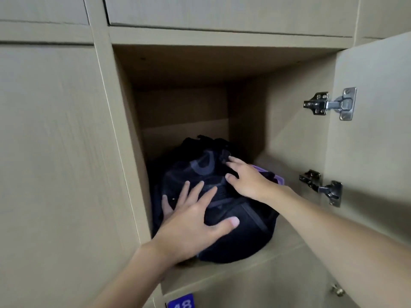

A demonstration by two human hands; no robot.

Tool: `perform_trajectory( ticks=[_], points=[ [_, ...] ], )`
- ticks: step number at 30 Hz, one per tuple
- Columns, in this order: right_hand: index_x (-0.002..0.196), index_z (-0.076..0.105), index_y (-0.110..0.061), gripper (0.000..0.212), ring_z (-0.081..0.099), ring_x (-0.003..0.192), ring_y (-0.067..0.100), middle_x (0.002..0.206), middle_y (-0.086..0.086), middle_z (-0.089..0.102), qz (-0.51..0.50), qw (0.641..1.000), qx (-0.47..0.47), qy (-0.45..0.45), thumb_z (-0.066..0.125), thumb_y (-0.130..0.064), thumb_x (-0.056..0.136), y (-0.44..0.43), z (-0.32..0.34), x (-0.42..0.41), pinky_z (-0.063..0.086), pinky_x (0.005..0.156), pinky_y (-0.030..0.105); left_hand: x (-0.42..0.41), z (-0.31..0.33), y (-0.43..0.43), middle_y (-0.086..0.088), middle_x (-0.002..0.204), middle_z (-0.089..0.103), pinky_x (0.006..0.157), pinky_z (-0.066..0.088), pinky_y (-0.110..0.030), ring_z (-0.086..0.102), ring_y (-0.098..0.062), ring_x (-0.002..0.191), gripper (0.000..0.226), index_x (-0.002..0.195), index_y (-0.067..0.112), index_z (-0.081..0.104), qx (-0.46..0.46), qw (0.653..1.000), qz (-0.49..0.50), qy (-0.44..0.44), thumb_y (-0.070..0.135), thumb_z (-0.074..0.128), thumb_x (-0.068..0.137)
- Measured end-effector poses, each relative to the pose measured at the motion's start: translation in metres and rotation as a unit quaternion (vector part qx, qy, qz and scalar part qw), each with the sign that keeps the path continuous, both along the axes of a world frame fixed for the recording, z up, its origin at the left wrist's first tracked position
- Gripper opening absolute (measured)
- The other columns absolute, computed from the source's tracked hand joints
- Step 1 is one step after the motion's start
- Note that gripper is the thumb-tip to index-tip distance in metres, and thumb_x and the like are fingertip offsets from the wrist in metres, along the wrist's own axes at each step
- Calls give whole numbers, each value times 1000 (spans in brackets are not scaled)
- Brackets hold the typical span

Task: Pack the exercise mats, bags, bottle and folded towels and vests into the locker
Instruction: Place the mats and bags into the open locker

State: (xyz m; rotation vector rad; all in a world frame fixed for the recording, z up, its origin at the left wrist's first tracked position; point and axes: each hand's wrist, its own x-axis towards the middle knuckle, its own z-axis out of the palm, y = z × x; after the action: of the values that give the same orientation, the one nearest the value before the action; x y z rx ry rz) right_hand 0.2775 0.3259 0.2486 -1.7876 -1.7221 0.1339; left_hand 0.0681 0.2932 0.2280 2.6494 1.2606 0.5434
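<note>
A bulky black bag lies inside the open locker, filling its left and middle floor. My left hand presses flat on the bag's near left side, fingers spread. My right hand rests on the bag's upper right, fingers straight. A strip of purple mat shows behind my right wrist, mostly hidden by the bag and hand. The far part of the bag is in shadow.
The locker door stands open at the right on two metal hinges. Shut locker doors surround the opening. A blue number tag marks the locker below. Above the bag the locker holds nothing visible.
</note>
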Motion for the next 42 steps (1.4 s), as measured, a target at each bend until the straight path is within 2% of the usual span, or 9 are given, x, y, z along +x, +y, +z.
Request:
perform_trajectory(
  ticks=[8, 13, 16, 18, 22, 24, 27, 35, 42],
  points=[
    [138, 54, -24, 53, 34, 140, 10, 147, -10, 45, -25, 980, 197, 21, 54, -50, 92, -72, -17, 11, 21, 119, 40, 5, -9, -1, 27, 161, 10, 117, -2, -64, -3, -11, 152, 78, 151, 52, 10, 77, 995, 48, 30, 74, 44, 84],
    [147, 19, -46, 104, 12, 143, -11, 154, -25, 15, -6, 955, 175, 239, 71, -59, 57, -112, -85, 9, 17, 115, 15, 6, -7, 3, 28, 159, 17, 117, 2, -66, 5, -11, 152, 74, 149, 55, 16, 40, 998, 43, 2, 72, 48, 84],
    [142, 7, -57, 122, 24, 142, -8, 159, -15, 18, 37, 926, 150, 344, 87, -41, 51, -100, -110, 0, 26, 120, 33, 7, -7, 4, 27, 159, 19, 117, 3, -66, 8, -12, 152, 74, 149, 55, 15, 46, 998, 39, -1, 70, 49, 84],
    [139, 3, -62, 128, 21, 142, -7, 159, -13, 14, 40, 931, 146, 333, 92, -32, 52, -87, -110, -9, 24, 120, 32, 8, -8, 5, 26, 160, 18, 117, 3, -65, 8, -12, 152, 74, 150, 53, 14, 55, 998, 43, -4, 69, 48, 85],
    [145, -1, -50, 134, 8, 123, -35, 157, -9, 2, -1, 943, 172, 285, 94, -17, 57, -59, -95, -20, 16, 102, -4, 5, -9, 9, 20, 162, 17, 120, 7, -59, 11, -11, 151, 77, 152, 47, 3, 101, 993, 56, -18, 60, 49, 91],
    [140, -3, -62, 136, 11, 139, -14, 157, -11, 2, -7, 949, 199, 245, 95, -30, 51, -45, -87, -27, 22, 117, 19, 3, -10, 12, 16, 161, 20, 121, 11, -55, 16, -10, 149, 83, 151, 44, -6, 116, 990, 59, -56, 53, 52, 93],
    [132, -6, -74, 133, 17, 146, 15, 154, -19, 2, 3, 956, 209, 205, 92, -43, 47, -20, -66, -35, 28, 116, 49, 3, -12, 15, 7, 164, 10, 120, 18, -53, 16, -14, 150, 97, 148, 42, -19, 145, 981, 75, -103, 47, 59, 91],
    [146, 11, -56, 114, 16, 146, 13, 154, -15, 6, 22, 955, 214, 205, 87, -44, 62, 20, -34, -21, 29, 117, 44, 15, -19, 11, -6, 148, -49, 118, 10, -63, -34, -28, 144, 127, 150, 25, -27, 137, 978, 154, 32, 77, 59, 73],
    [148, 8, -50, 116, 14, 143, 26, 158, -3, 12, -170, 965, 191, 66, 75, -70, 55, -9, -63, -16, 25, 110, 54, 17, -39, 10, -4, 141, -56, 110, 32, -62, -31, -31, 145, 132, 148, 24, -33, 101, 979, 137, 117, 62, 70, 75]
  ],
)
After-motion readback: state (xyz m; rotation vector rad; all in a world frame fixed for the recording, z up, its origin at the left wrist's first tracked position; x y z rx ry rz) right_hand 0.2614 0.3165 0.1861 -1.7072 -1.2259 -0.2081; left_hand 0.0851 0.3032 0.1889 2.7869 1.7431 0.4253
